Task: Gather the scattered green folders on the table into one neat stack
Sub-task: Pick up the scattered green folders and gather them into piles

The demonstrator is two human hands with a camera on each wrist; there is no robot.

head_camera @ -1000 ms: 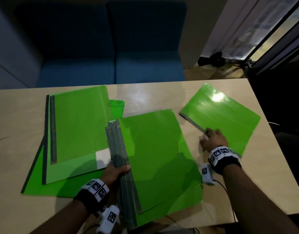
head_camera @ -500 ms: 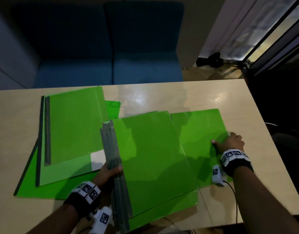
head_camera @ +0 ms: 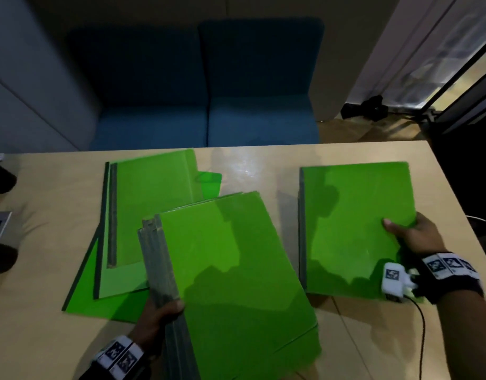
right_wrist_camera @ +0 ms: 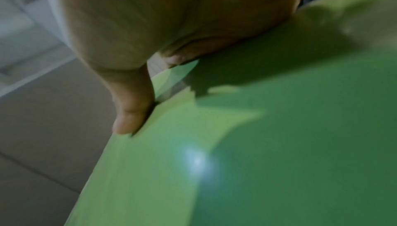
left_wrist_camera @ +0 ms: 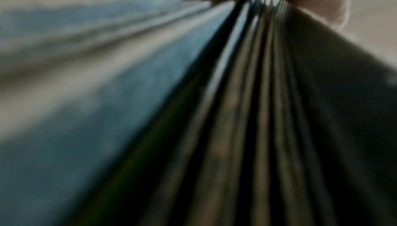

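My left hand (head_camera: 156, 319) clamps the stack (head_camera: 236, 270) by its spines, thumb on top. My right hand (head_camera: 413, 237) pinches a single folder (head_camera: 354, 215) at its right edge, lifted above the tabletop (head_camera: 277, 165). More folders (head_camera: 143, 204) lie left; bare wood between.
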